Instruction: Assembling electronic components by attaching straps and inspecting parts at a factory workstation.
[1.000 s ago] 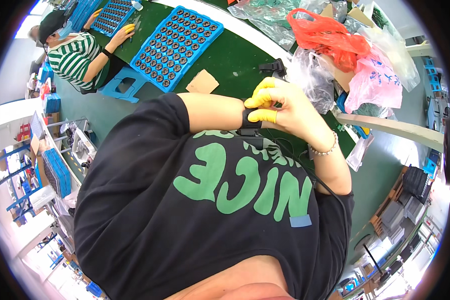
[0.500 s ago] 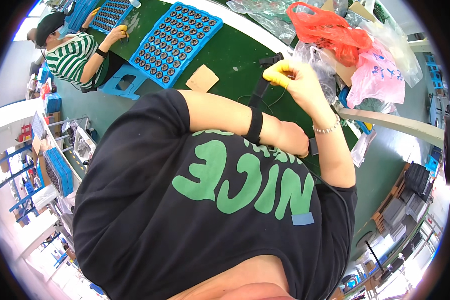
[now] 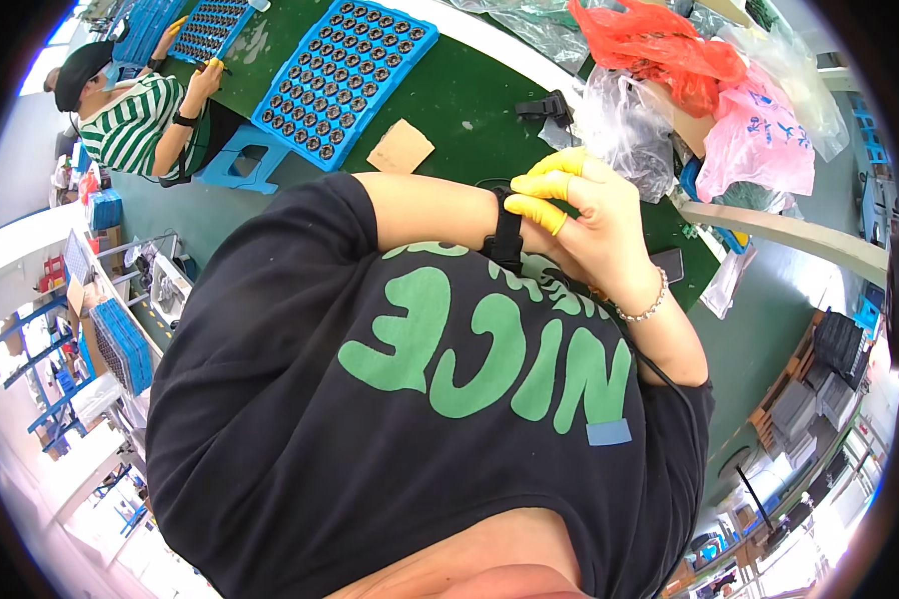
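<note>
My left forearm (image 3: 435, 205) crosses in front of my chest, with a black wrist strap (image 3: 505, 235) around its wrist. Over that wrist lies my right hand (image 3: 594, 220), its yellow finger cots (image 3: 539, 185) bent onto the strap's upper edge. The fingers appear to hold the strap there. Behind the right hand, most of my left hand is hidden and its fingers do not show. A beaded bracelet (image 3: 646, 304) circles my right wrist. On the green table (image 3: 469, 125) beyond lies a black strap-like device (image 3: 546, 108).
A blue tray (image 3: 410, 75) of round dark parts stands far left, beside a cardboard piece (image 3: 401, 147). Plastic bags (image 3: 659, 55) pile up at the right. A dark flat device (image 3: 669, 264) lies by my right forearm. A co-worker (image 3: 130, 120) handles another tray (image 3: 210, 30).
My right hand has come down and nearer, bringing the strap's loose tail in to the left wrist. It now covers the left hand, which was visible before.
</note>
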A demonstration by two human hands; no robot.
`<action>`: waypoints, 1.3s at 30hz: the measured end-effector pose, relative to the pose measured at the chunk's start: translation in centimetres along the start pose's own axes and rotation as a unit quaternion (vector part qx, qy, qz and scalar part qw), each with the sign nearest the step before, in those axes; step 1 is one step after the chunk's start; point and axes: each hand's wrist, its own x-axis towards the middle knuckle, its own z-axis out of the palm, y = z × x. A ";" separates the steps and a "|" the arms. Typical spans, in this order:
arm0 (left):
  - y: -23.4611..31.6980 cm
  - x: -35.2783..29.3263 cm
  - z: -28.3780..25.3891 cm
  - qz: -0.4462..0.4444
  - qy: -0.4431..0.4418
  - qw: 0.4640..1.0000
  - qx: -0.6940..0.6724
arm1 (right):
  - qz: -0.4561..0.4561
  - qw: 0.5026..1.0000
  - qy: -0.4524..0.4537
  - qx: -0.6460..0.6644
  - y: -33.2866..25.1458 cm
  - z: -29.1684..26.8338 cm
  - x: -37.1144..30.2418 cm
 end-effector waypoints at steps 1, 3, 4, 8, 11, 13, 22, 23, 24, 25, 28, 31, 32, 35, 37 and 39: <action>0.0 -0.1 0.0 0.000 0.006 1.000 -0.003 | -0.001 1.000 -0.002 0.001 0.1 0.1 0.1; 0.0 -0.1 -0.2 0.001 0.015 1.000 -0.009 | -0.038 0.999 0.012 -0.031 0.2 0.2 0.2; -0.1 0.0 -0.3 0.001 0.018 1.000 -0.012 | -0.038 0.999 0.012 -0.031 0.2 0.2 0.1; -0.2 -0.2 -0.7 0.005 0.032 0.999 -0.018 | -0.132 0.989 -0.046 -0.046 0.1 0.9 -0.4; 0.1 -0.3 -0.9 0.009 0.034 0.999 -0.021 | -0.106 0.991 -0.007 -0.085 2.4 2.5 -2.1; 0.1 -0.3 -1.0 0.010 0.043 0.999 -0.021 | -0.085 0.989 0.029 -0.119 3.0 3.1 -2.3; 2.3 -0.9 -0.2 0.089 0.125 0.976 0.154 | 0.109 0.987 0.019 0.118 2.2 1.7 0.2; 2.6 -0.7 0.3 0.098 0.132 0.967 0.194 | 0.192 0.965 0.015 0.178 2.1 1.6 0.7; 2.0 0.1 0.8 0.098 0.135 0.967 0.194 | 0.273 0.933 0.011 0.236 2.2 1.6 1.3; 0.6 1.8 1.7 0.079 0.048 0.947 0.307 | 0.285 0.919 -0.004 0.272 3.4 1.5 1.8; -2.9 3.5 3.2 0.087 -0.015 0.934 0.345 | 0.299 0.910 -0.019 0.288 5.2 2.6 1.8; -2.8 3.3 3.4 0.191 0.096 0.912 0.350 | 0.305 0.915 -0.058 0.259 5.0 2.7 2.0; -1.7 3.2 3.7 0.128 0.023 0.891 0.434 | 0.307 0.914 -0.056 0.259 5.6 2.9 1.9; 0.0 3.0 4.3 0.137 -0.125 0.807 0.560 | 0.371 0.908 -0.042 0.189 9.0 4.0 1.9; -1.2 3.1 4.4 0.160 -0.097 0.820 0.541 | 0.351 0.908 -0.041 0.224 8.8 4.1 1.4; -1.9 3.3 4.0 0.094 -0.151 0.819 0.546 | 0.317 0.909 -0.028 0.270 7.6 3.7 1.5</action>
